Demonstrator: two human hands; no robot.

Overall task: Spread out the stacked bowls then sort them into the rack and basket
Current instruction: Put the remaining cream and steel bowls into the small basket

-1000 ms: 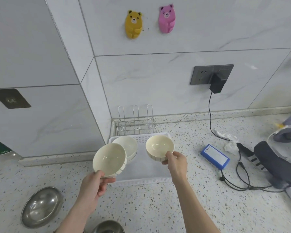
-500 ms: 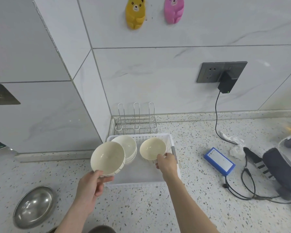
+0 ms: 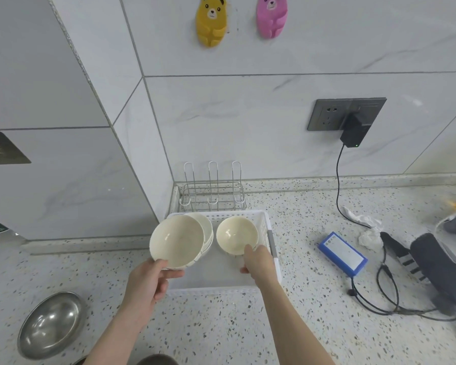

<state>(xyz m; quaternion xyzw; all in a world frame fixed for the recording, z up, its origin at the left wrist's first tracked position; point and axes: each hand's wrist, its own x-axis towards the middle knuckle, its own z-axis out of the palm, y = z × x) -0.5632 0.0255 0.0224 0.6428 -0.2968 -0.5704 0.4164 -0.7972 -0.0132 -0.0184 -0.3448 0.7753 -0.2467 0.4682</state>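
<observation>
- The left hand point(image 3: 149, 281) grips the near rim of a cream bowl point(image 3: 177, 241), held tilted above the left edge of the white basket point(image 3: 270, 242).
- The right hand point(image 3: 258, 262) pinches the near rim of a second bowl point(image 3: 236, 238), low inside the basket.
- More stacked bowls point(image 3: 207, 227) sit just beyond the left hand's bowl; the wire rack point(image 3: 212, 196) stands past both hands.
- Risk: thumb-on-rim holds are thin, so the tilted bowl may slip and strike the stack.

Speckled desk point(image 3: 313, 325) carries a steel bowl point(image 3: 50, 324) front left, a blue box point(image 3: 342, 254), crumpled tissue point(image 3: 369, 237) and black cables point(image 3: 385, 293). Wall: yellow bear hook point(image 3: 212, 21), pink bear hook point(image 3: 271, 15), socket point(image 3: 346, 114) with plugged adapter point(image 3: 353, 133).
</observation>
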